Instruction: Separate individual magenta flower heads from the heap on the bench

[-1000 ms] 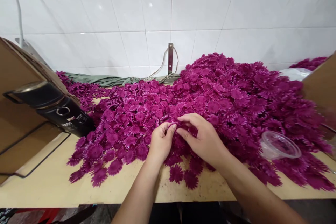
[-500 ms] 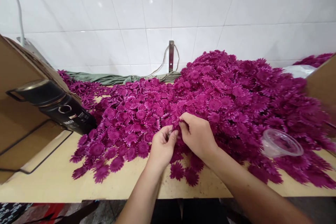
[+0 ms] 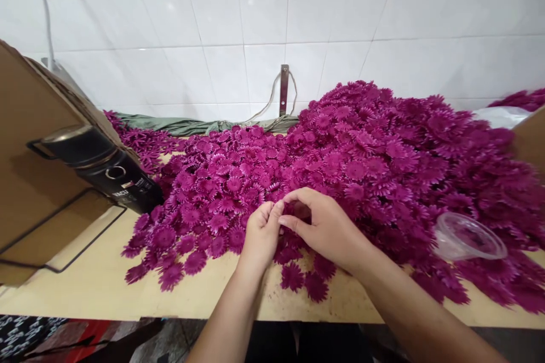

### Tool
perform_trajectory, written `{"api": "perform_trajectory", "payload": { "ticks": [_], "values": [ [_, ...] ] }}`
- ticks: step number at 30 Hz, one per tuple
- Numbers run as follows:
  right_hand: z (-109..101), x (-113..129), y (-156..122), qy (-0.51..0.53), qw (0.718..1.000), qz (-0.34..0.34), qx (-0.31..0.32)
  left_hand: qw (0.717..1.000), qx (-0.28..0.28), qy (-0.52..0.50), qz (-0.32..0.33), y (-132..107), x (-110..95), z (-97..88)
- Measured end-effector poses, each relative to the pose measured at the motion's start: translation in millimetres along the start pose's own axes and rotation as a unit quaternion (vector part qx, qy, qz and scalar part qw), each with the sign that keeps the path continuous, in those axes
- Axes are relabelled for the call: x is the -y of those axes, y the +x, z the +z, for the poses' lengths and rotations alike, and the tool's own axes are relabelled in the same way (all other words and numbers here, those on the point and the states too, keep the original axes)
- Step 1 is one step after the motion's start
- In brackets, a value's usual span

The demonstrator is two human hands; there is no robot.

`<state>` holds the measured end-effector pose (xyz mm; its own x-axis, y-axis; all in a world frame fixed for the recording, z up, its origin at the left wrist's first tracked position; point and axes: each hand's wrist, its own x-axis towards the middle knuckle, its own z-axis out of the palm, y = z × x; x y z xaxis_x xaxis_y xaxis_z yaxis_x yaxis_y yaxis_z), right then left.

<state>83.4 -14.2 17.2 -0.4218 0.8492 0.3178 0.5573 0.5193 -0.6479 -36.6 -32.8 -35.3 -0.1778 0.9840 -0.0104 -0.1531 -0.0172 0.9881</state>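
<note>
A large heap of magenta artificial flower heads [image 3: 366, 159] covers the wooden table [image 3: 93, 289], highest at the back right. My left hand [image 3: 260, 233] and my right hand [image 3: 321, 226] meet at the heap's near edge, fingertips pinched together. Both pinch a small magenta flower piece, mostly hidden between the fingers. A few loose flowers [image 3: 304, 282] lie on the table just below my hands.
A black flask-like device [image 3: 100, 167] lies on a wire stand inside a cardboard box [image 3: 29, 125] at the left. A clear plastic cup [image 3: 468, 236] rests on the flowers at the right. Green cloth [image 3: 170, 125] and a cord lie along the white tiled wall.
My hands stay at the same spot in the heap, with the fingers shifting slightly on the flower piece. The view has drifted a little to the left.
</note>
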Motion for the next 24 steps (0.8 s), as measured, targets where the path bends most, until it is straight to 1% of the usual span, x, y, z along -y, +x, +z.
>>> {"api": "perform_trajectory", "payload": {
  "ticks": [1, 2, 4, 6, 8, 11, 12, 14, 16, 17, 18, 20, 22, 23, 24],
  "values": [
    [4, 0, -4, 0.022, 1.000, 0.014, 0.012, 1.000, -0.001, -0.006, 0.008, 1, 1, 0.1],
    [8, -1, -7, 0.035, 0.999, 0.024, 0.008, 1.000, 0.000, -0.009, 0.014, 0, 1, 0.3],
    [11, -6, -8, 0.032, 0.999, 0.032, -0.016, 1.000, 0.010, -0.001, 0.020, -2, 1, 1.3],
    [10, -13, -4, 0.004, 0.998, 0.037, -0.049, 0.999, 0.028, 0.025, 0.022, -7, -1, 3.0],
    [4, -22, 5, -0.029, 0.991, 0.059, -0.114, 0.997, 0.044, 0.057, 0.029, -12, -6, 4.5],
    [-12, -39, 24, -0.018, 0.970, 0.110, -0.218, 0.995, 0.055, 0.067, 0.041, -19, -11, 4.2],
    [-17, -43, 30, -0.012, 0.964, 0.115, -0.240, 0.996, 0.057, 0.062, 0.038, -20, -12, 3.4],
    [-26, -47, 38, -0.028, 0.963, 0.093, -0.253, 0.998, 0.043, 0.043, 0.029, -17, -8, 1.5],
    [-27, -43, 39, -0.073, 0.966, 0.050, -0.245, 1.000, 0.013, 0.013, 0.024, -11, -2, 0.2],
    [-25, -38, 36, -0.087, 0.969, 0.027, -0.229, 1.000, 0.001, -0.005, 0.019, -7, 2, 0.1],
    [-21, -33, 31, -0.090, 0.975, 0.006, -0.202, 1.000, -0.008, -0.025, 0.014, -4, 5, 0.4],
    [-11, -21, 18, -0.068, 0.990, -0.018, -0.121, 0.998, -0.014, -0.058, 0.007, 2, 9, 1.9],
    [-1, -14, 5, -0.010, 0.999, -0.008, -0.032, 0.997, -0.011, -0.080, 0.004, 4, 10, 3.9],
    [4, -12, 0, 0.026, 1.000, 0.009, -0.001, 0.996, -0.006, -0.088, 0.003, 5, 9, 5.0],
    [7, -11, -3, 0.057, 0.998, 0.028, 0.017, 0.996, 0.000, -0.093, -0.001, 4, 8, 6.0]
  ]
}}
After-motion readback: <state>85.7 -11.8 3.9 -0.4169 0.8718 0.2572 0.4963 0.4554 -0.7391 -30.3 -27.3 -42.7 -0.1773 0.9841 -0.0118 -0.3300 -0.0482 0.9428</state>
